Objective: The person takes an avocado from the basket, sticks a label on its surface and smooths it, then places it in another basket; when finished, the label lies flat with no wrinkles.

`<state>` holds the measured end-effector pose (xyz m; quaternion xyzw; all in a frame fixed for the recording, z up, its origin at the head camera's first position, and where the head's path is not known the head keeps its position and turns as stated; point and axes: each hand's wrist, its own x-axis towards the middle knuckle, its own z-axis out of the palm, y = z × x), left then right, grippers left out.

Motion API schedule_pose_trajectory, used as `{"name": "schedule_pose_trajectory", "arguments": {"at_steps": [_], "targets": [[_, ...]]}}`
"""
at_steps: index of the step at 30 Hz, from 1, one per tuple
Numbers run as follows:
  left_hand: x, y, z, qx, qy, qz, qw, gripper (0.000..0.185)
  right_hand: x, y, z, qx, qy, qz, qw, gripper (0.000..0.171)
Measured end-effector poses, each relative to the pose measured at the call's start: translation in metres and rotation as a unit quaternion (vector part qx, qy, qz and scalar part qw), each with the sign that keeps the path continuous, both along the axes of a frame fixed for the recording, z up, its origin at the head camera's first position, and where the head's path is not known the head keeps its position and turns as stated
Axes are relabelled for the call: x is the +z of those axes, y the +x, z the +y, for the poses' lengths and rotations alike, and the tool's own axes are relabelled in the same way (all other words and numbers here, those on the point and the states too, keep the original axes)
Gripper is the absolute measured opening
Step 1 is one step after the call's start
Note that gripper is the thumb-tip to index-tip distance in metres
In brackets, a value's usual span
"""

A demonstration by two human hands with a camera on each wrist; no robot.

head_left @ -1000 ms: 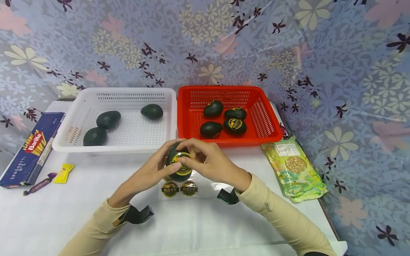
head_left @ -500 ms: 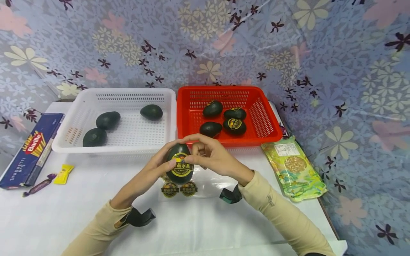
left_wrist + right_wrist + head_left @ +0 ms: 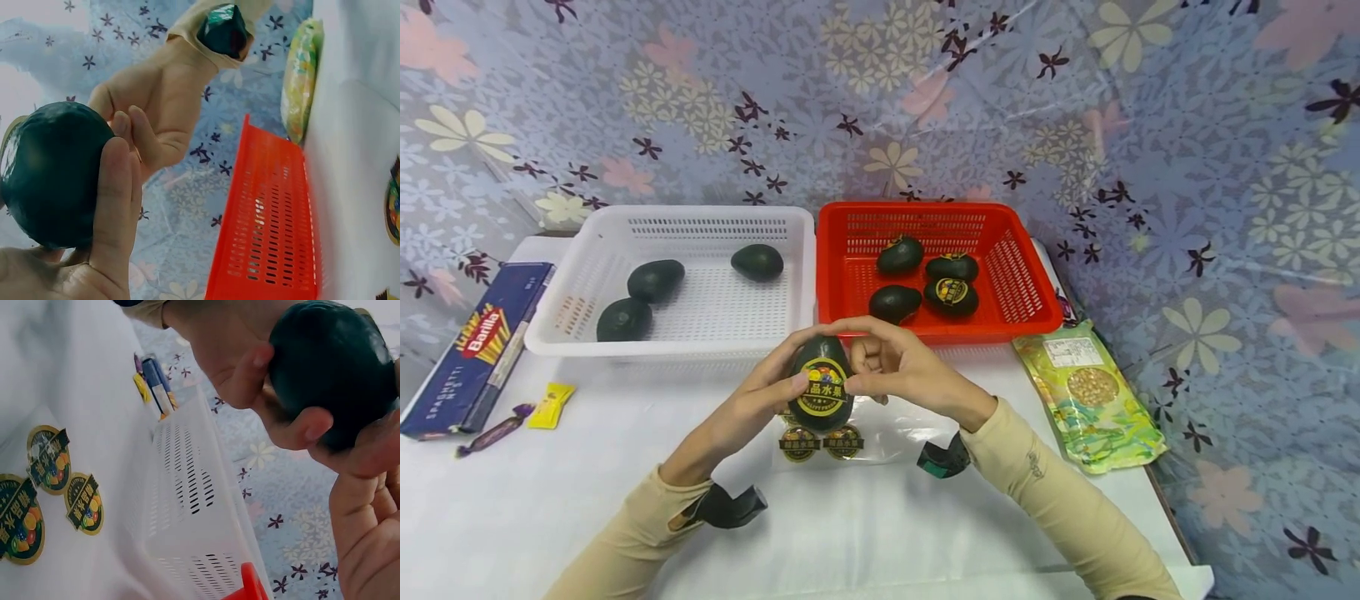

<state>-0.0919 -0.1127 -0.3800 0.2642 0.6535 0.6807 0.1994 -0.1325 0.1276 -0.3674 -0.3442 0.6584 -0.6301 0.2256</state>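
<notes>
Hands (image 3: 752,396) (image 3: 925,379) curled round avocado (image 3: 822,398) (sticker sheet (image 3: 898,435) partly hidden beneath); white basket (image 3: 730,308), red basket (image 3: 1051,315) behind.

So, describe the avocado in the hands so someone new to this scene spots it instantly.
Find the white basket beside the red basket. In front of where they meet, the left hand and right hand hold a dark green avocado above a sticker sheet. It is the only avocado outside both baskets, its round black-and-gold label facing the head camera.
</notes>
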Motion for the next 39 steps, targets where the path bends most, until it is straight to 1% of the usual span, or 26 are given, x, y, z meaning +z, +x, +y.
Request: {"name": "schedule_pose_trajectory", "arguments": {"at_steps": [3,7,10,13,15,16,18,21,24,26,28,31,33,35,36,37,39], "targets": [[0.0,-0.002,0.0,0.002,-0.006,0.005,1.0,0.056,-0.001,-0.001,0.002,0.005,-0.008,-0.006,1.0,0.057],[0.0,-0.005,0.001,0.012,-0.021,0.024,0.9994,0.056,-0.001,-0.001,0.002,-0.02,-0.002,0.005,1.0,0.056],[0.0,-0.007,0.002,0.018,-0.03,0.034,0.9988,0.056,-0.001,-0.001,0.001,-0.039,-0.001,0.003,0.999,0.056],[0.003,-0.009,0.004,0.022,-0.029,0.043,0.9984,0.057,-0.001,-0.002,0.001,-0.049,-0.014,-0.018,0.999,0.051],[0.005,-0.01,0.006,0.024,-0.02,0.051,0.9982,0.058,-0.002,-0.003,0.001,-0.059,-0.018,-0.036,0.997,0.05],[0.006,-0.012,0.007,0.026,-0.015,0.056,0.998,0.059,-0.002,-0.004,0.001,-0.068,-0.015,-0.037,0.997,0.051],[0.007,-0.014,0.01,0.035,-0.002,0.07,0.9969,0.06,-0.001,-0.004,0.002,-0.089,-0.001,-0.028,0.996,0.055],[0.008,-0.018,0.016,0.052,0.023,0.09,0.9943,0.062,0.002,-0.004,0.003,-0.119,0.03,0.017,0.992,0.06],[0.01,-0.023,0.025,0.069,0.029,0.114,0.9907,0.064,0.007,-0.004,0.004,-0.141,0.063,0.07,0.986,0.066],[0.013,-0.027,0.031,0.072,0.024,0.122,0.9897,0.062,0.012,-0.005,0.006,-0.157,0.083,0.095,0.98,0.066],[0.016,-0.032,0.037,0.072,0.011,0.134,0.9883,0.06,0.017,-0.005,0.009,-0.172,0.098,0.111,0.974,0.064],[0.023,-0.039,0.042,0.071,-0.009,0.149,0.9862,0.056,0.025,-0.009,0.016,-0.187,0.107,0.125,0.969,0.062],[0.027,-0.047,0.042,0.081,-0.017,0.154,0.9847,0.056,0.028,-0.015,0.022,-0.193,0.113,0.131,0.966,0.061],[0.03,-0.057,0.038,0.107,-0.034,0.156,0.9814,0.057,0.03,-0.024,0.029,-0.206,0.127,0.138,0.96,0.061],[0.031,-0.063,0.035,0.122,-0.041,0.156,0.9793,0.058,0.03,-0.029,0.034,-0.217,0.136,0.142,0.956,0.061],[0.031,-0.07,0.029,0.14,-0.054,0.158,0.9758,0.06,0.03,-0.034,0.039,-0.229,0.148,0.147,0.951,0.061],[0.033,-0.084,0.014,0.179,-0.097,0.168,0.9645,0.061,0.027,-0.044,0.049,-0.256,0.18,0.16,0.936,0.061]]}}
